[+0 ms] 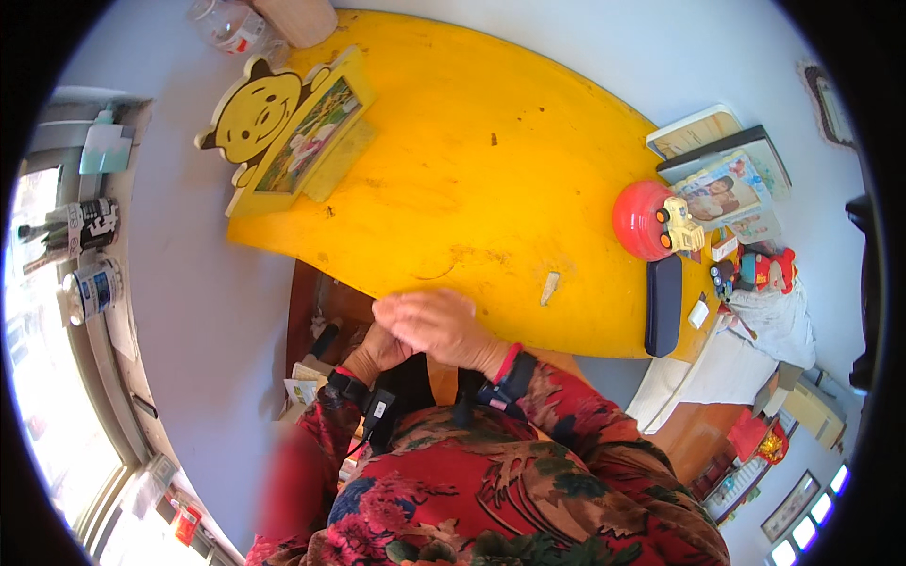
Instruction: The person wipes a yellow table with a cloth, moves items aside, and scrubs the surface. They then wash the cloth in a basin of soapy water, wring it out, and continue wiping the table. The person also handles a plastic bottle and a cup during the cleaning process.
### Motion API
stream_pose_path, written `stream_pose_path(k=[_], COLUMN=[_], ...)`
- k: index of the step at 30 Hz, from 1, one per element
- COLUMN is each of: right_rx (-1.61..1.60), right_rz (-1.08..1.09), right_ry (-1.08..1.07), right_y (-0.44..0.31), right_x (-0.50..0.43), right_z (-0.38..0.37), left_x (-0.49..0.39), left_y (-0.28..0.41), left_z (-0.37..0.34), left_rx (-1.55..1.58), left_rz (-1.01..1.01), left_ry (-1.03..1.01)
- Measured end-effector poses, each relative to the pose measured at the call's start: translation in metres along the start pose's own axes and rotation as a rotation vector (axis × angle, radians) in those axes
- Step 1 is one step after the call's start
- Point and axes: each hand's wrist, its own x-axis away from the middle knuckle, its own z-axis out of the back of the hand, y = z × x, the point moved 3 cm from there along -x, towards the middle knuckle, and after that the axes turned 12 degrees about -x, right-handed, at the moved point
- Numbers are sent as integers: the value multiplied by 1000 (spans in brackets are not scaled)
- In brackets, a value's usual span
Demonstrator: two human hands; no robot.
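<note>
My right hand [446,329] lies across my left hand [386,347] just off the near edge of a yellow tabletop [453,205]. The two hands touch, and the right one is slightly blurred. The left palm and most of its fingers are hidden beneath the right hand, so whether something is between them does not show. Each wrist has a dark strap, and a small black device with a cable is by the left one. A small pale fragment [549,288] lies on the tabletop, to the right of my hands.
Back left stand a bear-shaped picture frame [304,141] and a clear plastic jar [230,28]. Along the right are a red ball-shaped object [640,219], a toy vehicle [681,225], a dark elongated case [663,305], a photo frame [729,191] and a white cloth [729,364].
</note>
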Motion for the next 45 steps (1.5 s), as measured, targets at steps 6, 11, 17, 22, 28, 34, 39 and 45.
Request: stream_pose_path(k=[6, 11, 17, 22, 28, 34, 39, 45], right_rx=[407, 145, -15, -1309, -1941, -1995, -1366, -1073], right_rz=[-71, -171, -28, -758, -847, -917, -822, -1166], right_ry=[402, 229, 13, 101, 0, -433, -709, -1062], right_y=[85, 72, 13, 21, 2, -46, -68, -163], right_x=[-43, -28, -23, -9, 23, 41, 76, 154], right_z=[134, 36, -28, -17, 9, -29, -69, -142], left_x=[-4, -5, 10, 21, 60, 113, 133, 121], left_y=[6, 8, -6, -44, -135, -279, -441, -639], left_z=[5, 18, 24, 13, -14, -12, -8, -67], left_rx=[-95, 13, 82, 154, 288, 451, 746, 1203], left_rz=[13, -49, -138, -240, -605, -841, -1046, -1155], left_ry=[29, 20, 232, 161, 145, 238, 426, 562])
